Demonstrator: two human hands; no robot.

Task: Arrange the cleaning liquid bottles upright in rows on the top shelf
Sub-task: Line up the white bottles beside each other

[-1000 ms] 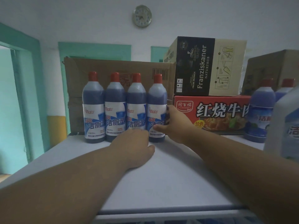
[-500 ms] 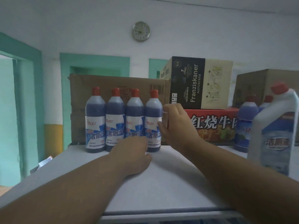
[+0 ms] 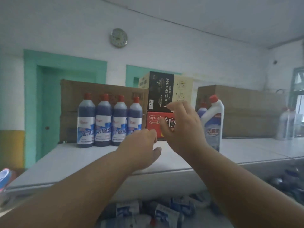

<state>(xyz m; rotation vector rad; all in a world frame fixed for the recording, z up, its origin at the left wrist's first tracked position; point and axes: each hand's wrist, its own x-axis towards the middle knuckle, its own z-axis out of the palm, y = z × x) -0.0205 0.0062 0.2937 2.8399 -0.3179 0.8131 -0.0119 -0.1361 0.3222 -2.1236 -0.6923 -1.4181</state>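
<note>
Right hand point(image 3: 182, 129) and left hand point(image 3: 139, 150), both released, hover before red box point(image 3: 153, 124) beside four bottles point(image 3: 109, 120).

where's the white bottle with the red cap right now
In the head view, the white bottle stands upright on the top shelf, right of the right hand, before a dark blue bottle.

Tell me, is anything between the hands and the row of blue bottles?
Nothing visible is. The left hand and right hand hover empty above bare shelf, right before the four upright blue bottles.
</note>
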